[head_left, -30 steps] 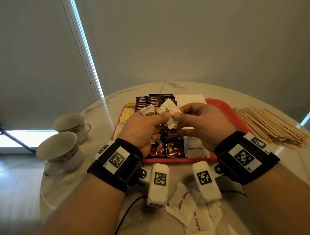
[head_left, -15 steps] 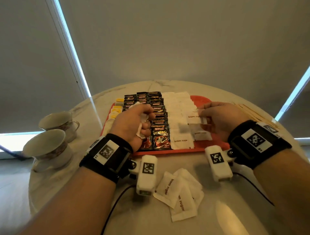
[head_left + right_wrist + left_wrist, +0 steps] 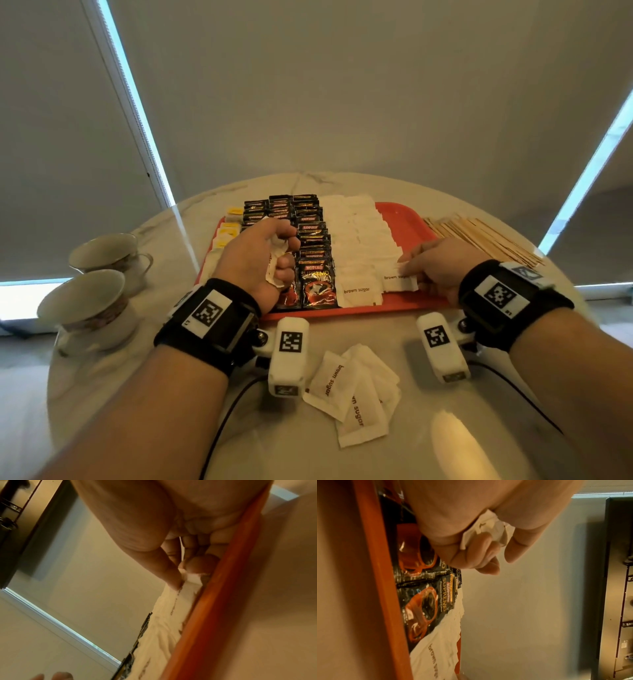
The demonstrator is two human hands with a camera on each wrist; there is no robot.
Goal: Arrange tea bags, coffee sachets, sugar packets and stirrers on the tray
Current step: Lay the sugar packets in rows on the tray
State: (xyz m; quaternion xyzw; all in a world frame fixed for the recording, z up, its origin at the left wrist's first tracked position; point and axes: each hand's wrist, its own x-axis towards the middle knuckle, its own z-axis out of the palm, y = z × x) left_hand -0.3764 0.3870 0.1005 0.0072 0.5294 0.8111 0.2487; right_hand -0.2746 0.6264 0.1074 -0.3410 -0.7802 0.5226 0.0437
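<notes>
A red tray (image 3: pixel 394 305) on the round table carries yellow tea bags (image 3: pixel 227 233) at the left, rows of black coffee sachets (image 3: pixel 310 236) and white brown sugar packets (image 3: pixel 356 240). My left hand (image 3: pixel 274 253) hovers over the coffee sachets with its fingers curled round a few sugar packets (image 3: pixel 489 527). My right hand (image 3: pixel 416 265) is low on the tray's front right and pinches one brown sugar packet (image 3: pixel 397 279) (image 3: pixel 192 577) that lies at the near end of the second white row. The wooden stirrers (image 3: pixel 479 236) lie in a heap on the table right of the tray.
Several loose brown sugar packets (image 3: pixel 352 390) lie on the table in front of the tray, between my wrists. Two teacups on saucers (image 3: pixel 92 298) stand at the table's left edge. Grey blinds hang behind the table.
My hands, together over the tray a second ago, have parted. The right hand carried one sugar packet down to the tray's front right; the left stayed over the coffee sachets with its packets.
</notes>
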